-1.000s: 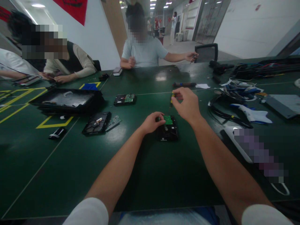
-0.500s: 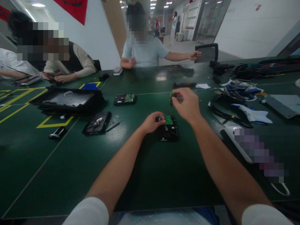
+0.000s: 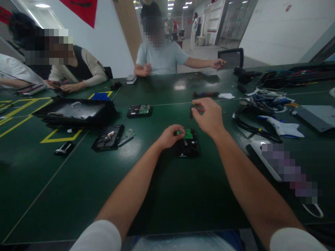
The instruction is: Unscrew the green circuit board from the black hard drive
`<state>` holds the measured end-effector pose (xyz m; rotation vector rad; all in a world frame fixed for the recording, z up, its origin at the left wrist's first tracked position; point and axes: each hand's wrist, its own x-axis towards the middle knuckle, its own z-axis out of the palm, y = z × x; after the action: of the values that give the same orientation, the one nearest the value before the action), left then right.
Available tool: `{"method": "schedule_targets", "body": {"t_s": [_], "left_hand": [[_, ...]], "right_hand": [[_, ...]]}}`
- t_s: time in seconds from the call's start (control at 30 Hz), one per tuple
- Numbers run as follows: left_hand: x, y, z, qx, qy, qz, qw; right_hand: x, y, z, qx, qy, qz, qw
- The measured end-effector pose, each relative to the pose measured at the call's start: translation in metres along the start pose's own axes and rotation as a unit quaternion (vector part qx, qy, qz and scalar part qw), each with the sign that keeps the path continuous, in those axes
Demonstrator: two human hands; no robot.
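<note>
A black hard drive (image 3: 187, 149) with a green circuit board (image 3: 187, 133) on its upper face lies flat on the table in front of me. My left hand (image 3: 171, 136) grips its left side, the fingertips curled over the edge of the board. Above the drive's far end, my right hand (image 3: 208, 115) pinches a small screwdriver (image 3: 191, 114) with a dark and yellow handle, held upright. The screwdriver's tip is too thin and dark to make out, so I cannot tell whether it touches a screw.
Left of me lie an opened drive (image 3: 108, 137), a loose circuit board (image 3: 127, 137), another hard drive (image 3: 139, 111) and black trays (image 3: 78, 113). To the right are cables (image 3: 246, 122), gloves (image 3: 282, 126), a metal box (image 3: 315, 116) and a phone (image 3: 269, 160). Co-workers sit opposite.
The screwdriver's handle has turned slightly in my right fingers. My left hand and the hard drive stay in place. The person opposite has shifted a hand a little.
</note>
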<state>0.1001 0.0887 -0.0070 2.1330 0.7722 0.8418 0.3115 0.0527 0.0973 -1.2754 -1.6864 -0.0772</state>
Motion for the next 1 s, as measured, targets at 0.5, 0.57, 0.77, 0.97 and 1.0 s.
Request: {"method": "schedule_targets", "body": {"t_s": [0.5, 0.57, 0.77, 0.97, 1.0], "left_hand": [[0.0007, 0.0032, 0.0004, 0.008, -0.001, 0.013, 1.0], [0.0009, 0.0036, 0.0004, 0.006, -0.002, 0.007, 1.0], [0.0013, 0.0057, -0.0003, 0.008, -0.004, 0.001, 1.0], [0.0006, 0.0048, 0.0003, 0.006, 0.004, -0.007, 1.0], [0.0005, 0.0037, 0.0007, 0.004, 0.007, -0.015, 1.0]], "right_hand": [[0.0002, -0.0025, -0.0008, 0.015, -0.006, 0.017, 1.0], [0.0003, -0.0022, -0.0007, 0.009, -0.004, 0.018, 1.0], [-0.0006, 0.0009, 0.002, 0.015, -0.009, 0.025, 1.0], [-0.0005, -0.0003, 0.0016, 0.035, -0.013, 0.035, 0.999], [-0.0004, -0.0011, 0.001, 0.031, -0.011, 0.031, 0.999]]}}
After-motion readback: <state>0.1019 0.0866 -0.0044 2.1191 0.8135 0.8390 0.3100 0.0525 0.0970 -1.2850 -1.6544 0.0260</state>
